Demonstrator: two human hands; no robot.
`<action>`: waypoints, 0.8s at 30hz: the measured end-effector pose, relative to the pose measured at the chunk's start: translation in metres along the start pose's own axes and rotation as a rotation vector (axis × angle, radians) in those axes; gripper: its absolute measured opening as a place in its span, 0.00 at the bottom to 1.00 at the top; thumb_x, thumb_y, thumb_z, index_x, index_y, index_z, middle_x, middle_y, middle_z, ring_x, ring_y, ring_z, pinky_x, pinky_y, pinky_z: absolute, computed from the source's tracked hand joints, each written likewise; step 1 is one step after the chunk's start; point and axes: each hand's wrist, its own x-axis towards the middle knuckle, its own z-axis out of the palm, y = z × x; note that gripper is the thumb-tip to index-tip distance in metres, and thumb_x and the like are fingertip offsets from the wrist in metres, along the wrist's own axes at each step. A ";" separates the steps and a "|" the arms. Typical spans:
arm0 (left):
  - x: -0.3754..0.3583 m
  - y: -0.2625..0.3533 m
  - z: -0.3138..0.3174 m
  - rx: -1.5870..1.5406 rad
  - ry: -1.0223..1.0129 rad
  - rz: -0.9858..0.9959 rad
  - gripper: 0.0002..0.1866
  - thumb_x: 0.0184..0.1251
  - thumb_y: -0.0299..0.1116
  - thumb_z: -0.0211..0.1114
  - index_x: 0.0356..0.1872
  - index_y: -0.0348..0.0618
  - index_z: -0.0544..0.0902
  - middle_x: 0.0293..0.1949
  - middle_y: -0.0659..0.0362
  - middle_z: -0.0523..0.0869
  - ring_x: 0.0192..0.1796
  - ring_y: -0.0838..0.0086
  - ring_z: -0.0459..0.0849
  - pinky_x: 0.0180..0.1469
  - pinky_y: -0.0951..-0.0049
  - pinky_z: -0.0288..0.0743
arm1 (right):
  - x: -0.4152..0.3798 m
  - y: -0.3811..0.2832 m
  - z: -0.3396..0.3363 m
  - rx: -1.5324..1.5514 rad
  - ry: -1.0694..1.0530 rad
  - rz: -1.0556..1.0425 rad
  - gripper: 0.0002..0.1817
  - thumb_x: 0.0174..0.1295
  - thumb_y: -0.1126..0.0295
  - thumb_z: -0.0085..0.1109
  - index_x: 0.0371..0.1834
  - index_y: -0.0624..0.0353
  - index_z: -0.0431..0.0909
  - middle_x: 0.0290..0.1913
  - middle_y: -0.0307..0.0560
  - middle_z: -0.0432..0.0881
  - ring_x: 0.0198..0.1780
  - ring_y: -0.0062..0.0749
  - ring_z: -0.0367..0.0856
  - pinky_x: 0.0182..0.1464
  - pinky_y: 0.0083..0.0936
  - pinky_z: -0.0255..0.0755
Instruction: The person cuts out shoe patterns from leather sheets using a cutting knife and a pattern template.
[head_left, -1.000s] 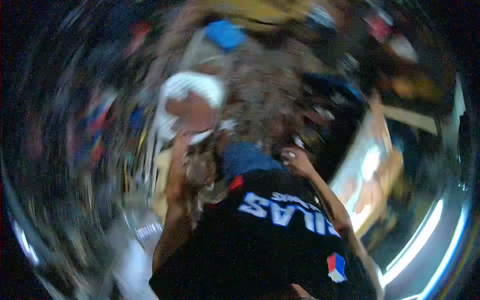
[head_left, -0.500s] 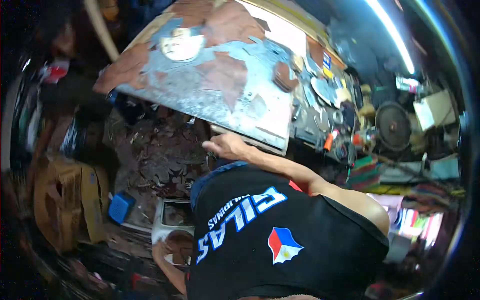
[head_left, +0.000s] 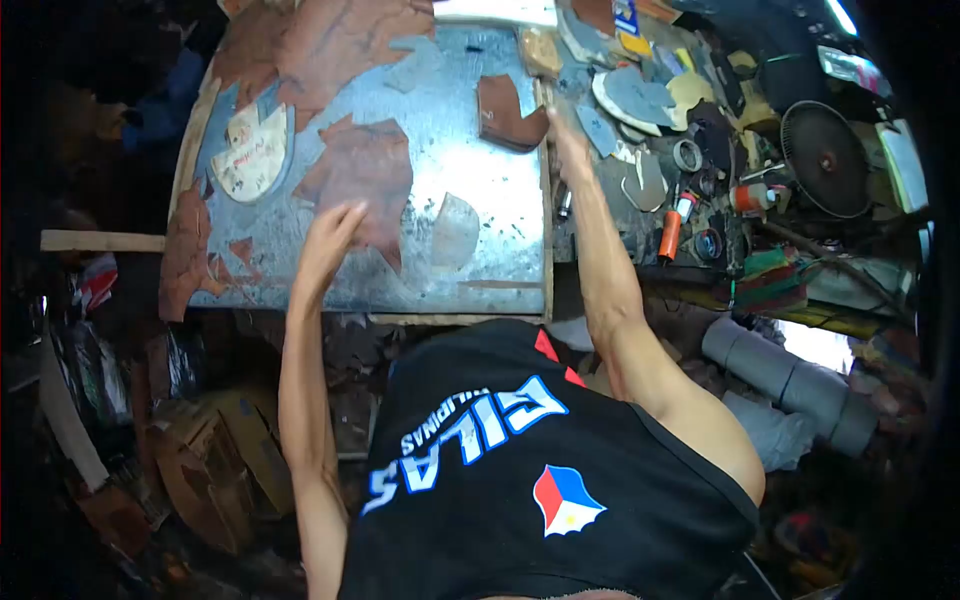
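Observation:
My left hand [head_left: 335, 235] is over the near edge of a ragged brown leather piece [head_left: 365, 175] on the metal-topped table [head_left: 490, 280]; its fingers are loosely spread with nothing visible between them. My right hand [head_left: 570, 150] reaches to the table's right edge, beside a stack of curved brown pieces [head_left: 508, 115]. Its fingers are smeared by motion, so what they touch or hold is unclear. A pale marked template [head_left: 252, 155] lies on the left, and a grey rounded piece [head_left: 456, 232] lies right of the leather.
Large brown leather sheets [head_left: 345, 45] cover the table's far left. Beyond the right edge are cut pieces [head_left: 635, 98], a roll of tape [head_left: 687, 154], an orange tube [head_left: 670, 232] and a round fan [head_left: 825, 160]. A cardboard box [head_left: 205, 465] stands at lower left.
The view has turned and the table now lies straight ahead. My left hand has risen from low beside my body to over the leather; my right hand has moved forward to the brown stack.

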 end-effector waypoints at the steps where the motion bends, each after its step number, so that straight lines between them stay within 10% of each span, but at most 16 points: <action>1: 0.013 0.019 0.022 0.133 -0.007 0.087 0.25 0.73 0.46 0.59 0.56 0.31 0.79 0.39 0.55 0.86 0.40 0.73 0.86 0.42 0.75 0.78 | 0.008 0.000 0.001 -0.049 -0.042 0.062 0.28 0.53 0.39 0.68 0.23 0.54 0.73 0.16 0.31 0.63 0.13 0.17 0.56 0.14 0.20 0.46; 7: 0.024 0.010 0.059 0.156 -0.087 0.127 0.21 0.69 0.42 0.61 0.50 0.32 0.82 0.38 0.51 0.88 0.41 0.71 0.86 0.44 0.68 0.77 | 0.002 -0.003 0.002 -0.151 -0.152 -0.024 0.33 0.51 0.35 0.65 0.31 0.59 0.80 0.16 0.29 0.63 0.15 0.19 0.59 0.18 0.19 0.50; 8: 0.011 0.014 0.055 0.246 -0.049 0.052 0.19 0.68 0.41 0.61 0.49 0.34 0.83 0.40 0.49 0.88 0.42 0.67 0.86 0.46 0.65 0.78 | 0.035 0.017 -0.006 -0.162 -0.226 -0.010 0.32 0.58 0.38 0.60 0.52 0.55 0.83 0.39 0.40 0.80 0.37 0.27 0.74 0.38 0.26 0.66; 9: 0.010 -0.029 0.056 0.235 0.061 0.199 0.21 0.70 0.44 0.61 0.53 0.38 0.82 0.46 0.49 0.87 0.45 0.65 0.87 0.50 0.67 0.78 | 0.063 0.018 -0.014 -0.276 -0.296 0.211 0.41 0.57 0.35 0.58 0.66 0.54 0.74 0.60 0.43 0.76 0.57 0.33 0.72 0.54 0.35 0.66; 11: -0.004 -0.064 0.068 0.353 0.324 0.287 0.21 0.64 0.43 0.63 0.50 0.38 0.83 0.47 0.45 0.85 0.51 0.50 0.83 0.53 0.57 0.76 | 0.082 0.015 -0.017 -0.300 -0.449 0.239 0.41 0.57 0.35 0.59 0.66 0.54 0.73 0.60 0.43 0.76 0.58 0.34 0.72 0.54 0.36 0.66; 18: -0.016 -0.113 0.122 0.784 0.588 0.322 0.32 0.61 0.57 0.62 0.62 0.48 0.76 0.69 0.45 0.65 0.74 0.51 0.57 0.74 0.48 0.49 | 0.140 -0.002 -0.020 -0.364 -0.321 0.057 0.35 0.60 0.41 0.60 0.61 0.57 0.77 0.50 0.43 0.82 0.46 0.36 0.79 0.46 0.34 0.70; 23: -0.021 -0.113 0.120 0.882 0.576 0.328 0.35 0.62 0.61 0.58 0.64 0.49 0.74 0.71 0.46 0.62 0.76 0.52 0.53 0.77 0.49 0.42 | 0.012 -0.065 0.032 -0.638 -0.100 -0.699 0.33 0.71 0.44 0.40 0.43 0.64 0.86 0.52 0.57 0.81 0.41 0.41 0.78 0.44 0.34 0.73; 24: -0.017 -0.117 0.123 0.862 0.596 0.349 0.35 0.62 0.61 0.59 0.64 0.49 0.75 0.72 0.47 0.62 0.77 0.52 0.52 0.77 0.49 0.41 | 0.027 -0.061 0.039 -1.078 -0.318 -1.460 0.29 0.72 0.52 0.39 0.47 0.69 0.83 0.52 0.59 0.81 0.43 0.42 0.79 0.46 0.35 0.75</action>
